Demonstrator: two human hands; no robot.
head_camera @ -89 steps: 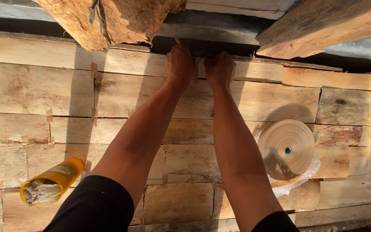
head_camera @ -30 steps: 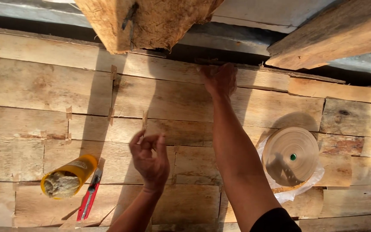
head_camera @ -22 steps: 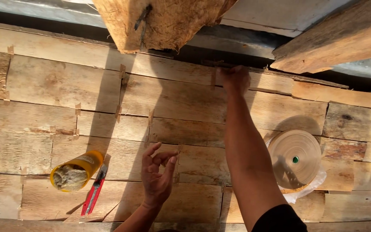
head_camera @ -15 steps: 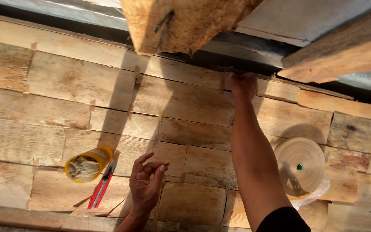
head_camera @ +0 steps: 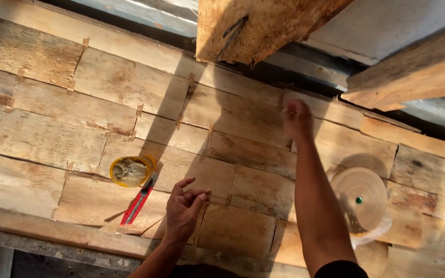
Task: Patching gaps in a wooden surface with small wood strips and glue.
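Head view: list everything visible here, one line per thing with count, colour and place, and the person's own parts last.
Patched wooden veneer sheet: one, pale brown, spread across the whole work surface.
Round yellow container with greyish contents: one, lying on the sheet at centre left.
Red-handled cutter: one, on the sheet just below the container.
Roll of beige tape: one, at right on a clear plastic bag.
Rough wooden beams: two, brown, along the top edge.
Left hand: fingers curled, held near the sheet close to the cutter.
Right hand: arm stretched out, pressing the sheet's far edge.
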